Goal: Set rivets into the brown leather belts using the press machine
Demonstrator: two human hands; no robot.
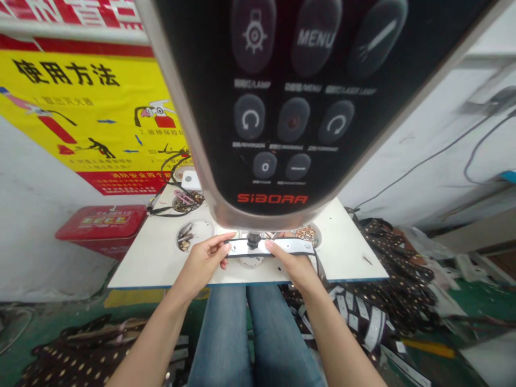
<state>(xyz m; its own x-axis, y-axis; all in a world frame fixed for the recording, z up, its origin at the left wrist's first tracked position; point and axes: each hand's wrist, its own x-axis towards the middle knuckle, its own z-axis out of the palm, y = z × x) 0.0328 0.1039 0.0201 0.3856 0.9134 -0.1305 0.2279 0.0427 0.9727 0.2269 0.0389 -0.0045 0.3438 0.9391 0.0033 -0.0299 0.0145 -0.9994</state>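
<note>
- A Siboar machine panel (274,107) is mounted above a white table (346,252).
- Silver studs (184,236) are held in one round well (199,228), copper-coloured studs (306,234) in another (319,236).
- A black-edged strap (270,247) is positioned beneath the press head (252,241).
- The strap is pinched at each end by the left hand (200,263) and right hand (292,263), above the table's front edge.
</note>
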